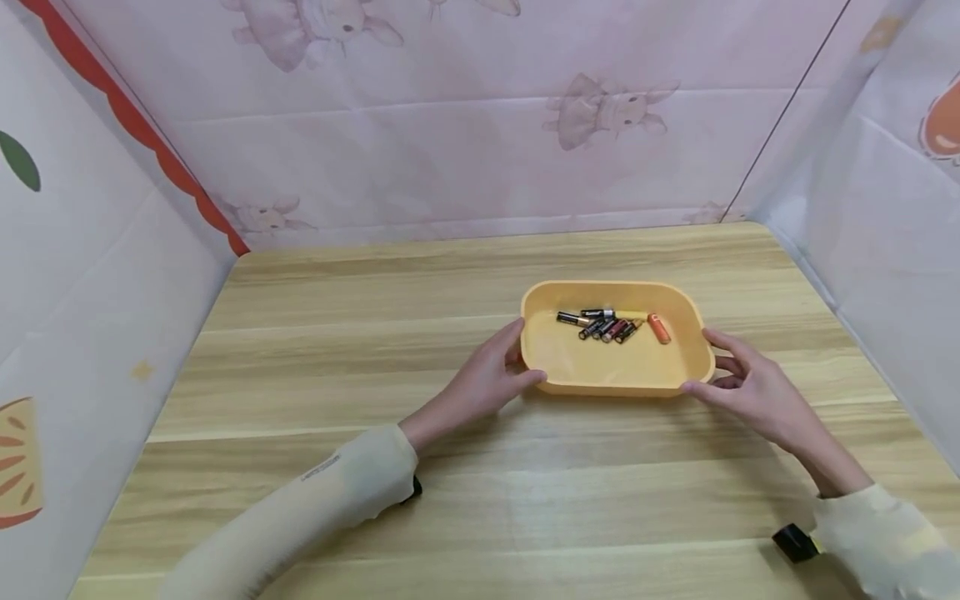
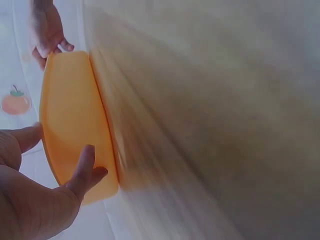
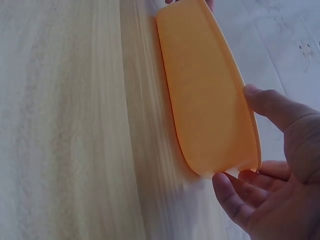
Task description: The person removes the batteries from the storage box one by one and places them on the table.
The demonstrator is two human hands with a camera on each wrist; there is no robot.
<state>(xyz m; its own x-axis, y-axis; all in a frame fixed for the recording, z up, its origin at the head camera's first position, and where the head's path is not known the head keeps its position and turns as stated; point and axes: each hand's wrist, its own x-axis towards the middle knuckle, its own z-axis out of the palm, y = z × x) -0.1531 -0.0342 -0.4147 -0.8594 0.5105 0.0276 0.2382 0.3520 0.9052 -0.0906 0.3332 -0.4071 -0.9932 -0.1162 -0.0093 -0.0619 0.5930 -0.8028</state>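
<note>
A yellow-orange plastic tray (image 1: 615,390) with rounded corners rests on the wooden table. Inside lie several batteries (image 1: 607,327), mostly black with coppery or dark red parts, and an orange battery (image 1: 658,328) lies apart to their right. My left hand (image 1: 489,372) holds the tray's left end, thumb at the near rim and fingers along the outer side. At the opposite end my right hand (image 1: 761,398) grips likewise; in the right wrist view its thumb touches the rim and its fingertips bear on the end wall. The tray's walls hide its contents from both wrist views.
A light wood-grain table (image 1: 360,367) spreads around the tray. Behind it hangs a pink curtain (image 1: 450,167) printed with rabbits, and white printed sheets (image 1: 97,275) flank both sides. A black strap piece (image 1: 795,543) sits by the right cuff.
</note>
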